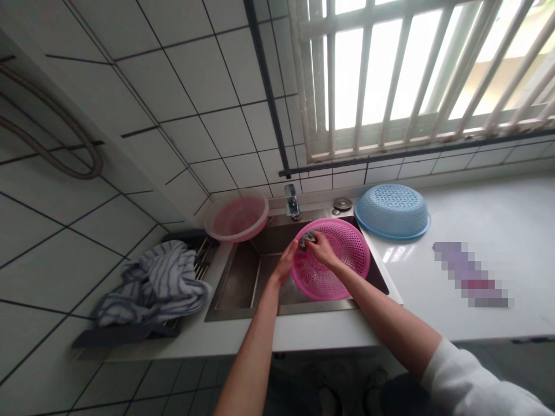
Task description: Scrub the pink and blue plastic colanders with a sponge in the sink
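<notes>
A round pink plastic colander (347,254) is held tilted over the right part of the steel sink (232,283). My left hand (285,264) grips it by the left rim, with the fingers along its outer side. My right hand (323,249) reaches inside and is closed on a crumpled grey-green cloth (307,237), pressed against the upper left of the inner wall. The fingers hide part of the cloth. Behind the colander stands the metal tap (292,199); I cannot tell whether water runs.
A pink basin (240,218) rests at the sink's back left corner. Left of the sink, a striped towel (160,283) lies over a dark rack. An upside-down blue basket (392,211), a metal drain plug (342,204) and a blurred purple item (466,268) are on the right.
</notes>
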The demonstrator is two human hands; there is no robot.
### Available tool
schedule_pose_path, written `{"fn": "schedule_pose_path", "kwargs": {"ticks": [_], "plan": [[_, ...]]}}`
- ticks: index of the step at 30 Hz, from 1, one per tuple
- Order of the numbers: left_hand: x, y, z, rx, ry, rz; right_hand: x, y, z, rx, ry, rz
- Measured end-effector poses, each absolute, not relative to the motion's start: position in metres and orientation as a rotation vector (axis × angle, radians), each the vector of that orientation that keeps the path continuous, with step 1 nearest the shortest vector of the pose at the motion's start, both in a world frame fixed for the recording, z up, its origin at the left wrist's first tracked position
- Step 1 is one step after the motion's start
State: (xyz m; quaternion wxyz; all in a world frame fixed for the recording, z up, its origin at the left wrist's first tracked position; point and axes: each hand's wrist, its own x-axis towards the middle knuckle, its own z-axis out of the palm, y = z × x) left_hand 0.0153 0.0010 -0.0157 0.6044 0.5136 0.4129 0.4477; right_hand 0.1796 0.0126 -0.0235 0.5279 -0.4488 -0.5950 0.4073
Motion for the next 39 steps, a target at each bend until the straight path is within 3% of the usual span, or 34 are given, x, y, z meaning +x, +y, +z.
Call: {"fn": "schedule_pose_path", "kwargs": {"ticks": [6,12,18,24,30,36,39], "plan": [[0.012,0.002,-0.012,1.184,1.024,1.117,0.170,0.002,-0.026,-0.864,-1.804,1.220],[0.019,-0.004,-0.009,1.189,0.955,1.038,0.184,0.013,-0.024,-1.239,-1.470,0.775],[0.014,-0.003,-0.007,1.274,0.998,1.097,0.175,0.002,-0.030,-0.951,-1.994,1.006],[0.018,-0.003,-0.011,1.225,0.924,1.055,0.183,0.009,-0.023,-1.233,-1.682,0.696],[0.015,-0.003,-0.006,1.279,0.991,1.060,0.175,-0.003,-0.027,-1.031,-2.056,1.027],[0.021,-0.007,-0.005,1.253,0.945,1.031,0.192,0.010,-0.016,-1.358,-1.447,0.665],[0.019,-0.005,-0.008,1.222,0.967,1.053,0.186,0.008,-0.018,-1.262,-1.484,0.787]]}}
